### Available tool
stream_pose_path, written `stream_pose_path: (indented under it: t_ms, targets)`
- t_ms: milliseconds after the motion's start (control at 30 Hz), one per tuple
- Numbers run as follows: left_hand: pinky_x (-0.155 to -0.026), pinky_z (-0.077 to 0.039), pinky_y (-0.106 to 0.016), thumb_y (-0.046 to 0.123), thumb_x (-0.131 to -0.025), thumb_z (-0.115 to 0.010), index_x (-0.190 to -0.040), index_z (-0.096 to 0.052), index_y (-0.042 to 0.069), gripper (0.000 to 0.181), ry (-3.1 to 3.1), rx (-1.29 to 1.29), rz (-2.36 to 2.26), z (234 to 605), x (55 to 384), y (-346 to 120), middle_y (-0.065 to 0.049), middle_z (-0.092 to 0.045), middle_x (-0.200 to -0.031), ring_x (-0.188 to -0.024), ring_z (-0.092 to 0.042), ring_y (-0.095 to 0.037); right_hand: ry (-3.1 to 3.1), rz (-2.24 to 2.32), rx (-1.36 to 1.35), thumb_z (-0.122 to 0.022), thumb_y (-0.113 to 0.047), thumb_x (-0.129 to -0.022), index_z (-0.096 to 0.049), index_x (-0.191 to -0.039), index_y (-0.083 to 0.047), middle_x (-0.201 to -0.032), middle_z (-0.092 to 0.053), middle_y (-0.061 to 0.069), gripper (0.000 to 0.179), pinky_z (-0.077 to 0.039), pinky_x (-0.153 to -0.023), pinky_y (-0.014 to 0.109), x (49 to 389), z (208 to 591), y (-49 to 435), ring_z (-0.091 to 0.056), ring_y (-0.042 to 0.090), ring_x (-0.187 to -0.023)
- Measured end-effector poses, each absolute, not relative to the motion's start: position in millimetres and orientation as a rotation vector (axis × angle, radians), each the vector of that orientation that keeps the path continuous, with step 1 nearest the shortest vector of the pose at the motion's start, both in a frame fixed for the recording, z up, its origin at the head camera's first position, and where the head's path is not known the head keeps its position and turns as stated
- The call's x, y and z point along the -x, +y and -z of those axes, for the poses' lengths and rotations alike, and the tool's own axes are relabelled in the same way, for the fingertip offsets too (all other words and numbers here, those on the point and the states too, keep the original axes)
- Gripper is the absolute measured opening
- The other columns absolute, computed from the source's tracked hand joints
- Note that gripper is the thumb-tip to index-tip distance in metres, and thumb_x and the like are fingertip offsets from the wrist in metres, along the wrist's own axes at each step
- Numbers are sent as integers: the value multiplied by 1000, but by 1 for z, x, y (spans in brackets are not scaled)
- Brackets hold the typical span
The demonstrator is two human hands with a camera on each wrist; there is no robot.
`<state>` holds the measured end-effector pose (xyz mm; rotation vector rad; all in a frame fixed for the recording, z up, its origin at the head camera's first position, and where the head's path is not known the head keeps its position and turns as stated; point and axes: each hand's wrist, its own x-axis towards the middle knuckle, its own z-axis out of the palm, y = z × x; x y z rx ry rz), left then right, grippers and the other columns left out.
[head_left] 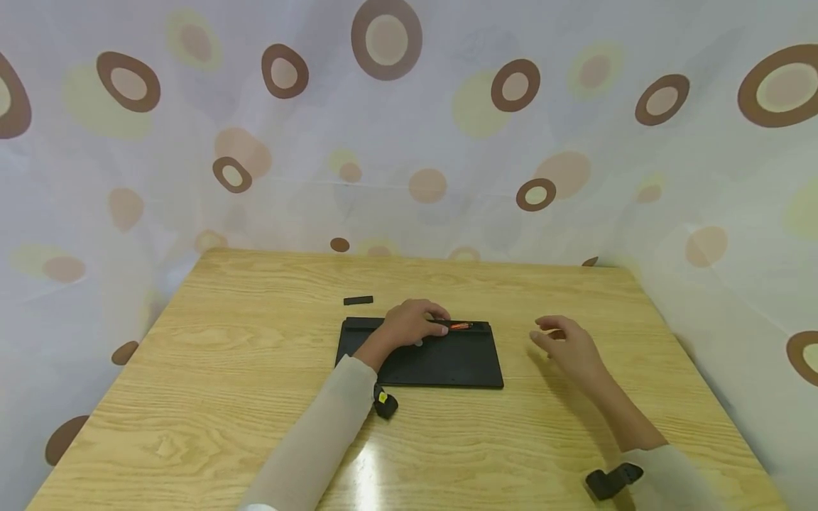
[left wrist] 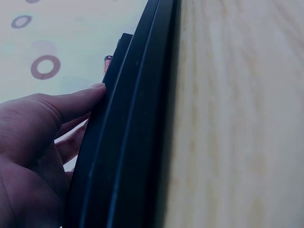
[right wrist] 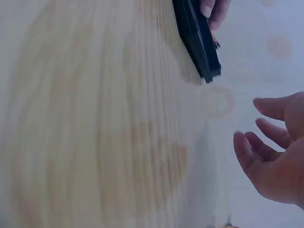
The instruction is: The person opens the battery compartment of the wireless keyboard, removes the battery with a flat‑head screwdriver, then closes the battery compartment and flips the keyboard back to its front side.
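Note:
A flat black keyboard (head_left: 447, 362) lies underside up on the table, with a raised bar along its far edge. An orange battery (head_left: 460, 326) shows in the slot at the bar's right part. My left hand (head_left: 409, 323) grips the bar just left of that battery, thumb on the near side and fingers over the far side; the fingertips are hidden. In the left wrist view the thumb (left wrist: 80, 102) lies against the bar's edge. My right hand (head_left: 571, 351) hovers right of the keyboard, its fingers loosely bent around nothing.
A small black battery cover (head_left: 358, 300) lies behind the keyboard, to the left. The wooden table (head_left: 192, 397) ends at a patterned cloth (head_left: 409, 142) at the back and both sides. Black straps sit on both sleeves.

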<state>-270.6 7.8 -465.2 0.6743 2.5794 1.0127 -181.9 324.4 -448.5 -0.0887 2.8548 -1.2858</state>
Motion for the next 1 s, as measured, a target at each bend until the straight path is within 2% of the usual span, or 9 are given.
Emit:
stream_pose_path:
  t_ms: [300, 500, 633, 800, 867, 1000]
  targets:
    - [-61, -51, -30, 36, -97, -69, -125, -70, 28, 29, 2548, -654, -1041, 467, 273, 9, 2, -69, -124, -64, -65, -14, 2612, 1503, 158, -67, -24, -99, -54, -141, -1, -137, -57, 22, 49, -57, -85, 29, 209, 458, 287, -63, 26, -110]
    - [-72, -50, -33, 37, -97, -69, -124, -70, 28, 29, 2574, -661, -1010, 466, 273, 10, 4, -69, -124, -67, -65, -11, 2552, 1507, 163, -67, -20, -99, -54, -142, 0, -137, -58, 23, 50, -55, -92, 38, 219, 463, 275, -62, 32, -116]
    - [-82, -49, -37, 36, -96, -69, -124, -71, 28, 29, 2585, -641, -1001, 464, 272, 10, 6, -69, -123, -70, -65, -10, 2579, 1444, 137, -68, -21, -98, -57, -140, -2, -131, -62, 21, 48, -53, -87, 37, 225, 465, 268, -63, 30, -110]
    - [-77, -50, -35, 35, -97, -69, -122, -71, 26, 27, 2573, -624, -1079, 463, 271, 11, 6, -69, -117, -71, -64, -12, 2626, 1377, 103, -68, -20, -98, -61, -137, -4, -123, -65, 20, 43, -51, -81, 35, 227, 465, 262, -64, 29, -105]
    - [-72, -51, -34, 34, -97, -68, -121, -72, 24, 26, 2549, -625, -1137, 464, 271, 13, 5, -68, -116, -73, -64, -13, 2643, 1356, 96, -68, -19, -98, -62, -135, -5, -121, -66, 19, 41, -51, -82, 36, 227, 464, 261, -64, 29, -105]
    - [-72, -52, -31, 32, -97, -69, -117, -74, 22, 23, 2517, -655, -1174, 463, 273, 20, 5, -69, -116, -83, -64, -12, 2654, 1343, 78, -68, -18, -98, -64, -133, -4, -116, -67, 18, 38, -50, -85, 36, 228, 465, 260, -64, 28, -103]
